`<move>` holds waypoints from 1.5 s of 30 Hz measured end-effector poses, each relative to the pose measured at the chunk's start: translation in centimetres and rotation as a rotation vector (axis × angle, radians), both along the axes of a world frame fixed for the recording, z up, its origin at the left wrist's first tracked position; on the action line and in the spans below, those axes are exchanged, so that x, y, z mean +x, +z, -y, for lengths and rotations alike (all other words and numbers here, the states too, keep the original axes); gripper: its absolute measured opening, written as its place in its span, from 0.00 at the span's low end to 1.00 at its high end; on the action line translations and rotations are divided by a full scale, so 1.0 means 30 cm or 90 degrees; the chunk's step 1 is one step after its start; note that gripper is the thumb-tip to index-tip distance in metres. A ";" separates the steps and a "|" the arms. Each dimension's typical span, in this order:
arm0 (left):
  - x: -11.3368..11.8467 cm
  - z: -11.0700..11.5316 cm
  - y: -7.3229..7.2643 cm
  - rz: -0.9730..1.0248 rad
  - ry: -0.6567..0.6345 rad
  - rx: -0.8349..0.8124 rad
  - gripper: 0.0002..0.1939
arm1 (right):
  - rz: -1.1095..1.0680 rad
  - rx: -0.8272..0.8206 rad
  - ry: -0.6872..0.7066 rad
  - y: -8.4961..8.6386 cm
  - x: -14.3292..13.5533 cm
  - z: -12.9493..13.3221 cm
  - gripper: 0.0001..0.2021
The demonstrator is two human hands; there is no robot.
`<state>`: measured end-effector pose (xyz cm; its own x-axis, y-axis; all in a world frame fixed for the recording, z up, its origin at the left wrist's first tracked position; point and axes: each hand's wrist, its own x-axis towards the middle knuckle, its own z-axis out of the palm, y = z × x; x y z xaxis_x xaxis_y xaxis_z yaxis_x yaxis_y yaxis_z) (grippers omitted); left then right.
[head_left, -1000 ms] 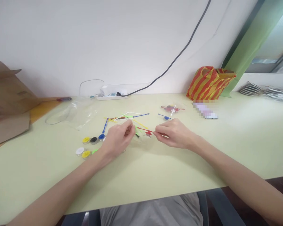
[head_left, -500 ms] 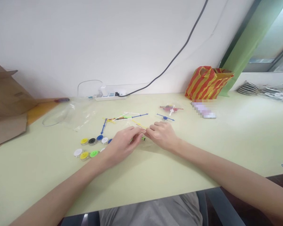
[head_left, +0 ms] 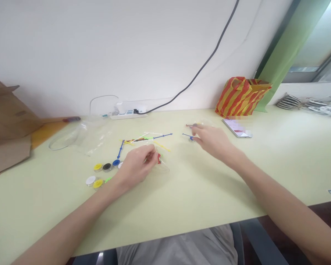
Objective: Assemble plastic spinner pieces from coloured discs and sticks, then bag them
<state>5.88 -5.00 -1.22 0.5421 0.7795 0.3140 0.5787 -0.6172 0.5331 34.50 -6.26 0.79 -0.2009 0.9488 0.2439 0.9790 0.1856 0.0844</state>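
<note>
My left hand [head_left: 139,163] is closed on a clear plastic bag [head_left: 164,167] with small red and green parts in it. My right hand [head_left: 212,141] reaches over the blue piece with thin arms [head_left: 187,135], thumb and forefinger apart. Just behind its fingers lies a red piece [head_left: 189,126], mostly hidden by the hand. Thin blue [head_left: 120,149], white, yellow and green sticks lie behind my left hand. Round caps in yellow [head_left: 98,167], black [head_left: 107,167], blue [head_left: 116,163] and white [head_left: 91,180] stand left of it, some hidden by my forearm.
A power strip [head_left: 129,115] with a black cable lies by the wall, beside a crumpled clear bag [head_left: 91,134]. A cardboard box [head_left: 11,121] is at the left. A striped bag [head_left: 238,97] and a phone [head_left: 237,128] are at the back right.
My right hand has left my left hand and moved right and back, over the blue piece. My left hand has shifted slightly left, still holding the bag, where a red part now shows.
</note>
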 end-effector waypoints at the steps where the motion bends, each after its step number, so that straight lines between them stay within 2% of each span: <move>1: 0.001 0.000 0.000 -0.022 0.003 0.010 0.13 | 0.004 -0.017 -0.038 0.002 0.035 -0.015 0.08; 4: 0.007 0.003 0.003 -0.085 0.008 0.041 0.12 | 0.033 -0.110 -0.105 -0.009 0.096 -0.047 0.09; 7: 0.010 0.010 0.011 -0.133 0.009 0.066 0.10 | 0.053 -0.162 -0.099 -0.023 0.093 -0.054 0.09; 11: 0.005 0.017 0.029 -0.211 -0.014 0.137 0.09 | 0.057 -0.125 -0.077 -0.019 0.055 -0.040 0.14; 16: -0.007 0.019 0.049 -0.252 -0.012 0.157 0.11 | -0.041 -0.046 -0.077 -0.034 0.045 -0.052 0.11; 19: -0.014 0.018 0.050 -0.271 -0.004 0.141 0.13 | -0.071 -0.066 -0.103 -0.075 0.045 -0.089 0.15; 22: -0.020 0.012 0.046 -0.274 -0.009 0.127 0.13 | -0.087 -0.104 -0.102 -0.113 0.042 -0.125 0.13; 25: -0.023 0.006 0.043 -0.246 -0.011 0.114 0.12 | -0.092 -0.098 -0.090 -0.109 0.039 -0.129 0.12; 28: -0.027 -0.001 0.038 -0.192 0.024 0.095 0.12 | -0.131 -0.008 -0.037 -0.058 0.024 -0.083 0.13; 30: -0.031 -0.006 0.031 -0.154 0.038 0.086 0.12 | -0.181 0.049 0.061 -0.012 0.001 -0.030 0.12; 33: -0.034 -0.014 0.020 -0.108 0.040 0.085 0.12 | -0.232 -0.005 0.248 0.036 -0.050 0.051 0.09; 36: -0.032 -0.014 0.018 -0.073 0.025 0.071 0.11 | -0.218 -0.075 0.349 0.032 -0.100 0.096 0.08; 38: -0.027 -0.007 0.023 -0.060 0.000 0.055 0.12 | -0.193 -0.073 0.350 0.006 -0.129 0.102 0.08; 45: 0.008 0.045 0.040 -0.090 -0.095 0.047 0.11 | -0.094 0.004 0.264 -0.096 -0.228 0.104 0.15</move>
<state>6.12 -6.35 -0.03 0.6929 0.6646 0.2798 0.5435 -0.7363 0.4031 27.64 -9.39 -2.09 -0.5272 0.7937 0.3035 0.8234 0.5654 -0.0483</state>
